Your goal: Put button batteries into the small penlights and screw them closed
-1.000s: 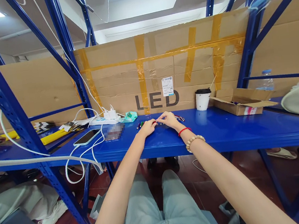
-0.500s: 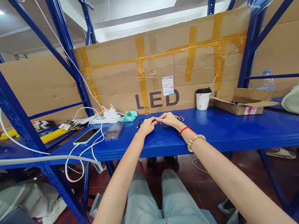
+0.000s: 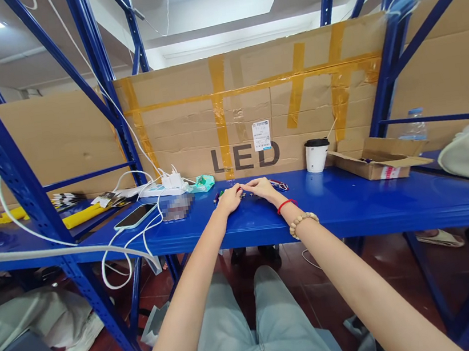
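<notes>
My left hand (image 3: 229, 199) rests low over the blue tabletop with its fingers bent and closed. Against it, fingertip to fingertip, is my right hand (image 3: 263, 188), also closed, wearing a red string and a beaded bracelet on the wrist. A small reddish bit shows where the fingertips meet; its kind is too small to tell. Just past the right hand lie thin red, white and dark cord-like pieces (image 3: 279, 185). Beside the left fingers are small green, red and blue pieces (image 3: 219, 196), partly hidden by the hand.
A phone (image 3: 136, 216) with white cables and a power strip (image 3: 163, 190) are at left. A green packet (image 3: 204, 183) lies behind. At right stand a lidded paper cup (image 3: 317, 156) and an open cardboard box (image 3: 378, 168). Cardboard (image 3: 184, 124) walls the back.
The view has shifted slightly. Both hands stay together at the same spot on the tabletop, with only slight movement of the fingers.
</notes>
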`<state>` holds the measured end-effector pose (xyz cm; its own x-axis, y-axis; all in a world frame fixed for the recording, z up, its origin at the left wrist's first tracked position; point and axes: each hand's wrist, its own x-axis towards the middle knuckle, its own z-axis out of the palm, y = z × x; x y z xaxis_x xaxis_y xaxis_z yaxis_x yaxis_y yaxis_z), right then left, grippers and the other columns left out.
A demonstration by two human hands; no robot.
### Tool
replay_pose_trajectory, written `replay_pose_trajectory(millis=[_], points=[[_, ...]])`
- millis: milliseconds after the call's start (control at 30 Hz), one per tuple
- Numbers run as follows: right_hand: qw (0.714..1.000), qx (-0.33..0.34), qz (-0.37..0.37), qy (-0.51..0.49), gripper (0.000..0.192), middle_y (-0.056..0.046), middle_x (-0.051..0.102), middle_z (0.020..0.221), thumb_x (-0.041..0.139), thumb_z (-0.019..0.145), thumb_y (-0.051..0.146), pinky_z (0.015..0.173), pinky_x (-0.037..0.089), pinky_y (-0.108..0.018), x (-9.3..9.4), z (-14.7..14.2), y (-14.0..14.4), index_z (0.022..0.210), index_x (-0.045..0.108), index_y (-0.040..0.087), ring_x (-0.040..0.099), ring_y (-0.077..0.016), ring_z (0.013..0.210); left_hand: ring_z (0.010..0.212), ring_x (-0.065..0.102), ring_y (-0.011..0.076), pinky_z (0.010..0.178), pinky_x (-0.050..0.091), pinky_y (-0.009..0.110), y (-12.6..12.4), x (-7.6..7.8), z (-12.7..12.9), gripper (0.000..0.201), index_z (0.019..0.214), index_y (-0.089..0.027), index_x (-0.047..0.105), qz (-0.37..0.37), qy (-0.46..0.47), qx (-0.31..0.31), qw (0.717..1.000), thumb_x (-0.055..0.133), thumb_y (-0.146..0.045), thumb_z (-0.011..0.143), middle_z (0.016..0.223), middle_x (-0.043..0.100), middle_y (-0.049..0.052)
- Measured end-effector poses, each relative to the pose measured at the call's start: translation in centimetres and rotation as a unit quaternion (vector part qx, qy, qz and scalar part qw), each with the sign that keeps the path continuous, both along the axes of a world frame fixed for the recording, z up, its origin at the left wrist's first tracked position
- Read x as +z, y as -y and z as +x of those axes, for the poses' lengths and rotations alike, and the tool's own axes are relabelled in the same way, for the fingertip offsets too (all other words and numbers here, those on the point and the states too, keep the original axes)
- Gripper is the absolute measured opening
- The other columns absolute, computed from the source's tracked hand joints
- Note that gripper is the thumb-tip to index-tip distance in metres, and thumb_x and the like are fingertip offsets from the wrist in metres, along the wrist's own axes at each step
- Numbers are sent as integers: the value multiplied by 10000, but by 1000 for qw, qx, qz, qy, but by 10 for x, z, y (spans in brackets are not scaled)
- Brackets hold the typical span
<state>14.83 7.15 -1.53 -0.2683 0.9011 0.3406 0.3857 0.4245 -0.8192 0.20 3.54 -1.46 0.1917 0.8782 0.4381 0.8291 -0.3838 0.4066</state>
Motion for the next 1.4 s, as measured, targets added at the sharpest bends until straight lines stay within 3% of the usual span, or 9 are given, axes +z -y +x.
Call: replay_pose_trajectory(millis=[200, 400, 700, 833, 1033, 1400], points=[[997, 19, 73, -4, 240, -66, 583, 1090, 518, 880, 299, 789, 497, -374, -1, -2, -3, 1065, 569, 155, 583, -179, 925, 944, 585, 198, 804, 497, 398, -5, -3, -1, 261, 1116, -156, 544, -2, 15, 34, 999, 506, -291, 896, 1111, 575, 81], [993, 21, 112, 36, 250, -68, 574, 1107, 506, 887, 306, 780, 500, -367, -2, 4, -6, 1086, 561, 165, 582, -176, 918, 921, 592, 190, 792, 503, 390, -8, -4, 0, 244, 1092, -147, 556, -6, 27, -4, 1000, 505, -286, 897, 1087, 587, 78], [986, 64, 121, 97, 207, -51, 607, 1007, 518, 881, 300, 740, 507, -339, 5, -6, 2, 1002, 587, 148, 595, -153, 845, 854, 609, 175, 738, 520, 361, 14, -3, -23, 228, 1049, -126, 569, -28, 3, -79, 996, 514, -283, 893, 1011, 608, 63], [987, 70, 91, 116, 209, -43, 610, 980, 519, 879, 307, 713, 512, -323, 5, -7, 6, 984, 591, 141, 598, -150, 819, 835, 611, 170, 727, 523, 354, 13, -5, -24, 230, 1053, -125, 566, -23, 1, -94, 995, 512, -282, 894, 1002, 610, 61], [987, 69, -11, 145, 244, -32, 613, 942, 519, 876, 338, 663, 517, -300, 8, -5, 14, 980, 591, 130, 603, -147, 774, 902, 598, 186, 786, 504, 386, 15, -8, -24, 220, 1054, -135, 571, 16, -6, -104, 994, 514, -274, 893, 1045, 602, 68], [983, 59, -137, 109, 235, -46, 608, 936, 511, 885, 316, 639, 516, -283, 15, -6, 17, 1010, 571, 126, 597, -124, 742, 871, 604, 181, 756, 513, 375, 14, -9, -25, 250, 1095, -136, 545, 26, -10, -72, 997, 514, -280, 893, 1039, 597, 70]])
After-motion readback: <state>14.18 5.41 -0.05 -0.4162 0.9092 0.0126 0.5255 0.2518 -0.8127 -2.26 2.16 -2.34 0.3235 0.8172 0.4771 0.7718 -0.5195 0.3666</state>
